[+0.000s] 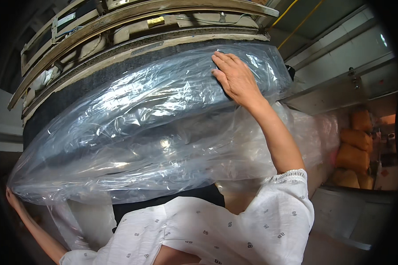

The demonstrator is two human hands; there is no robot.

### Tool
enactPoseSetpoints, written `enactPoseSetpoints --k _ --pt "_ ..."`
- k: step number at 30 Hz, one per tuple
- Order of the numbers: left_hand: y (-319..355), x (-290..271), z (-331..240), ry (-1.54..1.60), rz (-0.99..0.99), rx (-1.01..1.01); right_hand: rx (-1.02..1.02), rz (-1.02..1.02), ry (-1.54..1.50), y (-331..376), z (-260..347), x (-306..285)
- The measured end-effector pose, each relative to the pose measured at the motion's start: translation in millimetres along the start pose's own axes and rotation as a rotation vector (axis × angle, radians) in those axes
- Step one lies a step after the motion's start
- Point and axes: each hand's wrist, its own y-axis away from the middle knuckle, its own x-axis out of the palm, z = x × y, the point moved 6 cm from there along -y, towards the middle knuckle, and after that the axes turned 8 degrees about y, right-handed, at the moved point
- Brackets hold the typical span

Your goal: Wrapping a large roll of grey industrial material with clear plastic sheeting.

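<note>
A wide sheet of clear plastic film point(154, 106) lies creased and shiny over a dark work surface point(86, 84) and droops toward me at the front. At the far left, my left hand point(12, 198) is closed on the film's gathered corner, its fingers partly hidden. On the right, my right hand point(237, 79) rests on top of the film near its far edge. Its fingers are stretched out and lie flat, holding nothing.
Behind the work surface runs a worn machine frame point(132, 20) with long bars and wiring. More film point(311, 132) trails off to the right. Beyond it, orange-brown bundles point(353, 152) are stacked. Below them stands a grey metal surface point(340, 212).
</note>
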Motion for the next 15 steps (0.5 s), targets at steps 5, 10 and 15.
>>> enactPoseSetpoints --k 5,10,15 --pt "70 -34 -13 0.43 0.182 -0.342 0.064 -0.131 0.0 -22 -34 5" --pt "159 -49 1 0.395 0.244 -0.436 0.301 0.026 -0.308 -45 -83 39" --pt "114 -19 19 0.299 0.317 -0.389 0.188 0.051 -0.661 -65 -104 27"
